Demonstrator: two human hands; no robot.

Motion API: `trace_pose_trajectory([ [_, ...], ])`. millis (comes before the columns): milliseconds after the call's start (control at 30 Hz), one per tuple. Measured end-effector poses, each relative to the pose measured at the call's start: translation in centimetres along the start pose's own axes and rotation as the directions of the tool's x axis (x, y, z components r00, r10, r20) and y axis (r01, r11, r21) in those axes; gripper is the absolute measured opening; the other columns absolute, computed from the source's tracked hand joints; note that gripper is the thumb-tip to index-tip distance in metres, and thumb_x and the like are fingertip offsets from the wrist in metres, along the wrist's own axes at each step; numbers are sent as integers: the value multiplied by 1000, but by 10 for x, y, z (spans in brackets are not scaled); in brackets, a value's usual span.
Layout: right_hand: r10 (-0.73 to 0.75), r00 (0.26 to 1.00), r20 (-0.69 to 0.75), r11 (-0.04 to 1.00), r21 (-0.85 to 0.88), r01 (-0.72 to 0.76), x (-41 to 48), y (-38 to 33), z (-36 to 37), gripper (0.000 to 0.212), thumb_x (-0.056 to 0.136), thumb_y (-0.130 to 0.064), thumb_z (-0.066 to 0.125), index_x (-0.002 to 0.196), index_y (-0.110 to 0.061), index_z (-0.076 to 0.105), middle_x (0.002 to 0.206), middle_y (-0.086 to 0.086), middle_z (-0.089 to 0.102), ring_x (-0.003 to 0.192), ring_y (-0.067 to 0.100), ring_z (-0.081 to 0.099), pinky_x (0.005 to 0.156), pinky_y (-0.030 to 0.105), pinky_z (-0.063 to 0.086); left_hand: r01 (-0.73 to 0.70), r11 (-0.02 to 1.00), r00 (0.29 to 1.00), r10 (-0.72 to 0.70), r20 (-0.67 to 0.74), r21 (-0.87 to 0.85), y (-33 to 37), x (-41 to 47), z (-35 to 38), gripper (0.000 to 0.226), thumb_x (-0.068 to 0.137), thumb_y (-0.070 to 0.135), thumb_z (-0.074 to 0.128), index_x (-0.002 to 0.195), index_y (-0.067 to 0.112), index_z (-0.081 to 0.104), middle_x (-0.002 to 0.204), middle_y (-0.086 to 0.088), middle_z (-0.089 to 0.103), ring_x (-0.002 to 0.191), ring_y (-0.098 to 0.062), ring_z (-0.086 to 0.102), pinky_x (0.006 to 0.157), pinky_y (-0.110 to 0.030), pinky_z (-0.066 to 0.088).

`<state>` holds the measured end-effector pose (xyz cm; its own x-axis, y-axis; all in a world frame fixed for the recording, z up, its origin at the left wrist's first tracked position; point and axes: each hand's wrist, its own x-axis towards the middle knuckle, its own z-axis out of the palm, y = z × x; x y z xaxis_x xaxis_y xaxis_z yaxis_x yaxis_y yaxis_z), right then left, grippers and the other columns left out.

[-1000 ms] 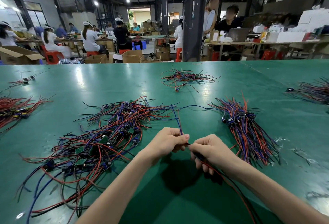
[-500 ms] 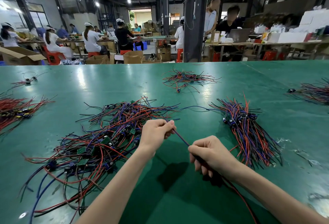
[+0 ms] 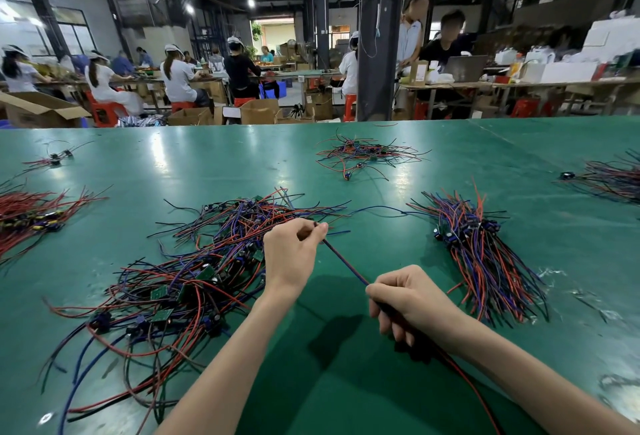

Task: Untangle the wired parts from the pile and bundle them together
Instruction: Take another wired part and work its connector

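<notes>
A tangled pile of red, blue and black wired parts [image 3: 180,282] with small green boards lies on the green table [image 3: 346,382] at left centre. My left hand [image 3: 291,254] pinches the far ends of a few wires [image 3: 346,266] that stretch taut down to my right hand [image 3: 408,303], which grips the same wires in a fist. The part's body is hidden inside my right hand, and red and black wires trail from it towards me. A straightened bundle of wired parts [image 3: 478,254] lies to the right of my hands.
A small loose pile [image 3: 363,154] lies further back at the centre. A red bundle [image 3: 27,220] lies at the left edge, another bundle [image 3: 613,178] at the right edge, and a few parts [image 3: 55,157] at far left. Workers sit at tables beyond the table's far edge.
My left hand has slid up and away along the wires, from touching my right hand to well apart, pulling them straight. My right hand has kept its grip in place.
</notes>
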<state>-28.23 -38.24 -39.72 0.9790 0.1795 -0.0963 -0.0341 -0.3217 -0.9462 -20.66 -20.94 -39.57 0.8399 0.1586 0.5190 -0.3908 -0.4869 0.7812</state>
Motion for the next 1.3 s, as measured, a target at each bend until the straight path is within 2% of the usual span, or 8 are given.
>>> trace_pose_trajectory([
  [233, 17, 1000, 23, 1000, -4, -17, 0, 0, 1, 35, 86, -7, 50, 53, -12, 60, 44, 9, 56, 29, 13, 42, 30, 15, 31, 384, 857, 923, -343, 175, -345, -3, 3, 3, 29, 91, 16, 62, 63, 10, 69, 54, 6, 64, 44, -1, 48, 45, -15, 42],
  [400, 24, 999, 26, 1000, -12, -24, 1, 0, 1, 36, 88, -8, 50, 53, -11, 59, 44, 9, 56, 29, 13, 42, 30, 15, 31, 706, 450, 698, -574, 429, -547, 3, 10, -4, 25, 91, 10, 61, 68, 2, 65, 47, 3, 57, 36, -1, 38, 36, -11, 34],
  [533, 27, 999, 45, 1000, -11, -26, 1, -1, 0, 36, 88, -9, 51, 53, -12, 60, 45, 10, 56, 29, 14, 43, 30, 16, 32, 782, 215, 599, -517, 611, -585, 4, 12, -8, 26, 93, 14, 55, 70, 3, 60, 46, 5, 52, 33, -1, 36, 34, -9, 32],
  [633, 27, 997, 70, 1000, -9, -26, 0, -1, 0, 37, 88, -9, 50, 53, -13, 60, 46, 10, 56, 30, 13, 43, 30, 16, 32, 770, 268, 622, -517, 587, -580, 2, 12, -5, 27, 93, 15, 56, 70, 4, 61, 49, 4, 55, 35, -1, 36, 35, -9, 32],
  [800, 16, 994, 104, 1000, 5, -16, -2, -2, 3, 35, 90, -9, 51, 56, -12, 59, 46, 8, 56, 30, 12, 43, 30, 16, 32, 508, 784, 858, -425, 288, -357, -6, 7, -2, 25, 89, 16, 65, 65, 9, 68, 55, 5, 65, 46, -2, 45, 48, -15, 39],
  [900, 13, 994, 108, 1000, 7, -13, -3, -3, 4, 36, 91, -11, 51, 56, -12, 59, 46, 7, 56, 30, 12, 43, 30, 15, 32, 267, 960, 959, -255, 127, -86, -11, 4, 1, 26, 88, 22, 66, 64, 14, 71, 61, 3, 68, 58, -9, 58, 64, -27, 46],
  [967, 17, 994, 108, 1000, 8, -18, -3, -2, 4, 36, 92, -12, 51, 56, -12, 59, 46, 7, 56, 30, 12, 43, 30, 15, 32, 235, 971, 969, -230, 92, -48, -12, 3, 3, 26, 87, 24, 67, 63, 16, 71, 61, 4, 68, 60, -10, 58, 68, -29, 47],
  [1300, 17, 998, 55, 993, 112, -23, 0, 2, 4, 33, 93, -12, 52, 63, -6, 63, 50, 12, 58, 33, 15, 46, 31, 18, 36, 473, 738, 880, -377, 288, -481, -2, -2, 5, 21, 90, 35, 60, 80, 18, 68, 71, 11, 72, 55, 5, 54, 49, -10, 45],
])
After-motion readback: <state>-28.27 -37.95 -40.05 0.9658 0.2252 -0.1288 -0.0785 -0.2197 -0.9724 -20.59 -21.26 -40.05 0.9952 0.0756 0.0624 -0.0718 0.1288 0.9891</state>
